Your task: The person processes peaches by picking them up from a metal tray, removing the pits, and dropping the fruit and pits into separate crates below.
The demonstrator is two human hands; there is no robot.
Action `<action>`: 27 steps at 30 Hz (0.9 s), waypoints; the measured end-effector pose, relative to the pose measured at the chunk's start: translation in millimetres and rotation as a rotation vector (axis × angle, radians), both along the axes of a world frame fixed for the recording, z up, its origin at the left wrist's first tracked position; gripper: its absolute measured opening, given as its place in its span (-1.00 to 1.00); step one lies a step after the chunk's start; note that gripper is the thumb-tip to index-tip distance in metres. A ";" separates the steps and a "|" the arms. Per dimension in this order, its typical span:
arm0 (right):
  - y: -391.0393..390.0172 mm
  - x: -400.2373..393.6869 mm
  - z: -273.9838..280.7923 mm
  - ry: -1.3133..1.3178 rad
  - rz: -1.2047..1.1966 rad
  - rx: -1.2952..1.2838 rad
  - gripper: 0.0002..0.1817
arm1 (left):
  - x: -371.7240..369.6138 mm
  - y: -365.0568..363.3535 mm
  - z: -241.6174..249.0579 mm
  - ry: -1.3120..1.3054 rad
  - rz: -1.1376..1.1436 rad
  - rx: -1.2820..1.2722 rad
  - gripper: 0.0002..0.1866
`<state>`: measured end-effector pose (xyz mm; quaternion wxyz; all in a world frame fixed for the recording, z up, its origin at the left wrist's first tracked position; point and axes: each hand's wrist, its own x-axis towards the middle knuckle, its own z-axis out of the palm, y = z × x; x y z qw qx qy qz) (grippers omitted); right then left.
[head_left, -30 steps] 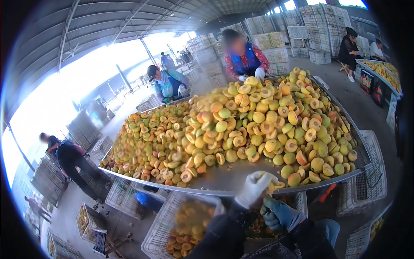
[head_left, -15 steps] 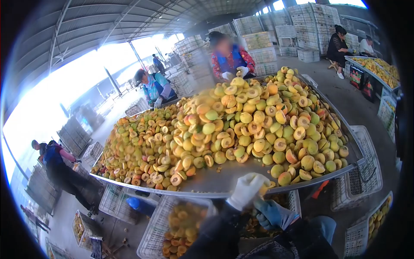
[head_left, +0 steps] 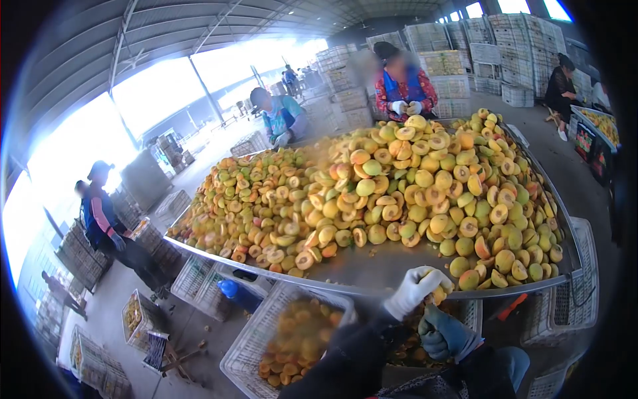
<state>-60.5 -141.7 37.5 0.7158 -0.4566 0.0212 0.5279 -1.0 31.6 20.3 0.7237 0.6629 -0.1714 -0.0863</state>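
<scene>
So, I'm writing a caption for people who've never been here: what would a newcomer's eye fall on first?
The big heap of yellow-orange fruit, much of it halved, on the metal table mid-picture. Then, at its near edge, the white-gloved left hand with a piece of fruit, and the blue-grey-gloved right hand just below. Across the heap, a worker's red patterned top stands out.

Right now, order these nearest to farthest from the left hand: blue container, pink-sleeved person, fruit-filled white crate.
1. Fruit-filled white crate, just left of the left hand
2. Blue container, farther left
3. Pink-sleeved person, far left
</scene>
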 end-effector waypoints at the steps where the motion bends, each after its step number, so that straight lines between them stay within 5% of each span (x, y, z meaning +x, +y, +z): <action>1: 0.2 0.2 -0.1 0.012 0.003 0.018 -0.48 | 0.4 1.3 0.1 0.034 -0.023 -0.053 -0.63; 6: 6.9 -2.9 6.5 -0.115 -0.009 -0.209 -0.48 | -1.7 1.3 6.0 0.042 0.002 0.129 -0.65; 10: 3.1 -2.2 3.3 0.012 0.025 -0.032 -0.48 | -3.5 7.5 14.1 0.125 -0.058 0.021 -0.66; 13: 5.7 -0.9 3.8 -0.006 0.040 -0.132 -0.47 | -1.3 2.9 10.3 0.131 -0.070 0.005 -0.67; 17: 2.5 -4.4 2.1 -0.021 0.022 -0.173 -0.47 | -7.7 -2.0 18.6 0.005 0.006 0.311 -0.67; 21: -1.9 -3.0 7.1 0.028 0.019 -0.051 -0.47 | -3.2 -2.4 3.2 0.029 -0.021 -0.102 -0.66; 24: 0.3 -5.9 7.6 -0.067 0.008 -0.128 -0.48 | 1.9 -6.1 -5.9 -0.045 -0.021 -0.136 -0.65; 27: 3.4 -6.7 12.5 -0.114 0.000 -0.238 -0.50 | -5.9 -2.1 10.9 0.161 -0.059 0.053 -0.65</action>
